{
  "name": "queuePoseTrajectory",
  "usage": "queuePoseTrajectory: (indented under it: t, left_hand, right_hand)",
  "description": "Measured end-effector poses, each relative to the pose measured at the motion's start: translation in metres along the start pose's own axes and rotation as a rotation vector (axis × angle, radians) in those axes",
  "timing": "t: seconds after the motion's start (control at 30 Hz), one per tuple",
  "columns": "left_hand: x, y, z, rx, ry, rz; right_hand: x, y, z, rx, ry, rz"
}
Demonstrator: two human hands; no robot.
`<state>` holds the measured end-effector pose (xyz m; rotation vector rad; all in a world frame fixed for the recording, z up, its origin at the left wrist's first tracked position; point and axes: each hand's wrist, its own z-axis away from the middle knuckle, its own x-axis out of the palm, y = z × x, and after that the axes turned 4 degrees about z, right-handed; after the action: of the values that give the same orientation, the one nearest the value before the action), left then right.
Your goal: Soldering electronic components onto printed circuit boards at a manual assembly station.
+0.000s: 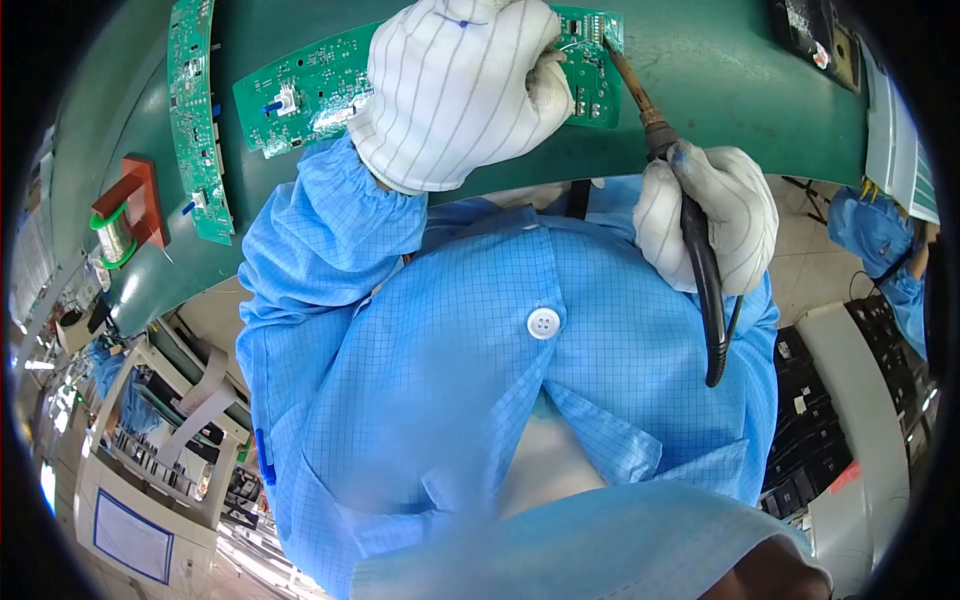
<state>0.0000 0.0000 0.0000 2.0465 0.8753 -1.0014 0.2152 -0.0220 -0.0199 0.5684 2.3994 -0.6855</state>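
Note:
My right hand (pixel 712 215), in a white striped glove, grips a soldering iron (pixel 688 190) by its black handle. The iron's tip rests at the right end of a long green circuit board (pixel 320 85) lying across the bench. My left hand (pixel 455 95), gloved alike, lies over the middle of that board with its fingers curled closed. A thin pale strand of solder wire (pixel 575 45) shows between those fingers and the iron's tip. The hand hides the board's middle and most of the grip.
A second circuit board (pixel 195 120) lies lengthwise at the left of the green bench (pixel 740 90). Beyond it, a solder spool (pixel 113 238) hangs on a red-brown holder (pixel 140 200). A dark box-like item (pixel 815 40) sits at the far right. Another person's blue sleeve (pixel 868 230) shows at right.

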Motion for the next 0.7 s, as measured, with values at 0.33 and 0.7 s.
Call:
queuePoseTrajectory:
  t: [0.33,0.7]
  left_hand:
    - [0.043,-0.015,-0.001,0.156,0.343,0.192]
    - [0.063,-0.024,0.003,0.228,0.674,0.435]
  right_hand:
    - [-0.037,0.074,0.002,0.362,0.087,0.176]
    - [-0.015,0.008,0.000,-0.041,-0.074,-0.110]
